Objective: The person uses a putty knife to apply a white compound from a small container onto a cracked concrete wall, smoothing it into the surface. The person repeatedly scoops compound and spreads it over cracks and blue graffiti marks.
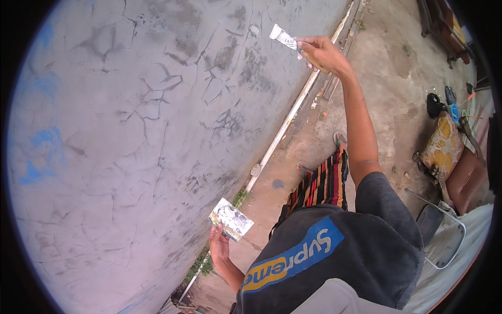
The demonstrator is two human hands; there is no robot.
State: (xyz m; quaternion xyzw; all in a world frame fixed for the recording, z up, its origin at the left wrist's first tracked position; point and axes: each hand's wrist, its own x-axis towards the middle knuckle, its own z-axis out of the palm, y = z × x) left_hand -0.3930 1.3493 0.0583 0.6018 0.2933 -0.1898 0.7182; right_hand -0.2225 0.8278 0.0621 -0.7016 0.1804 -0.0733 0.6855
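Note:
My right hand point(320, 54) is closed around the handle of a putty knife point(283, 37), whose blade is coated in white paste. It is stretched out in front of the grey wall point(99, 131); whether the blade touches the wall I cannot tell. White smears mark the fingertips. Lower down, close to my body, my left hand point(217, 246) grips the edge of a small rectangular board point(231, 219). White paste and darker patches cover its face. Branching cracks and dark rough spots run over the wall, with blue paint stains at its left.
A white pipe point(287, 119) runs along the foot of the wall, with weeds point(240, 198) beside it. To the right stand a metal-framed chair point(454, 246), a yellow patterned bundle point(443, 142) and, farther off, brown wooden furniture point(444, 31) on the concrete ground point(387, 68).

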